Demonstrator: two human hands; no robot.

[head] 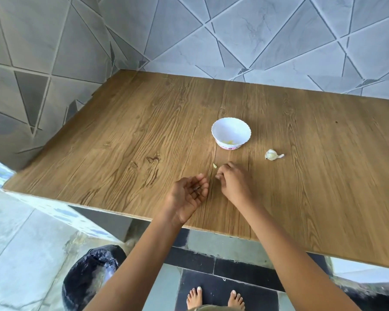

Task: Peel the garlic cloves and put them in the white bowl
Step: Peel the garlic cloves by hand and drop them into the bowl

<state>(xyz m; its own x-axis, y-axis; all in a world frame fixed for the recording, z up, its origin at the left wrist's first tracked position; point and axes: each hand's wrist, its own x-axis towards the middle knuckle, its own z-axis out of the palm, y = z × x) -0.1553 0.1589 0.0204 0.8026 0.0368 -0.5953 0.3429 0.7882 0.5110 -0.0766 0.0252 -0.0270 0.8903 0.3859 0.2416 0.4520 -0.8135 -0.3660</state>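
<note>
The counter runs wide around the white bowl; bare wood stretches left of the bowl and behind it as far as the tiled wall; on the near side of the bowl the counter's edge cuts slantwise, and both my forearms cross it; below that edge, well to the near left of the bowl, a bin lined with a black bag stands on the floor. Just right of the bowl and slightly nearer me lies the rest of the garlic bulb, pale and papery, its stalk pointing right; a single small clove, pale yellow, lies on the wood just on the near side of the bowl. The bowl stands upright, scalloped at the rim, with a few pale yellow pieces at its bottom. My hands are beside the clove, apart, with a strip of wood between them; my left hand is palm up, fingers loosely cupped, with small dark scraps lying in it; my right hand is knuckles up, fingers bunched at the counter; I cannot tell whether they pinch anything.
</note>
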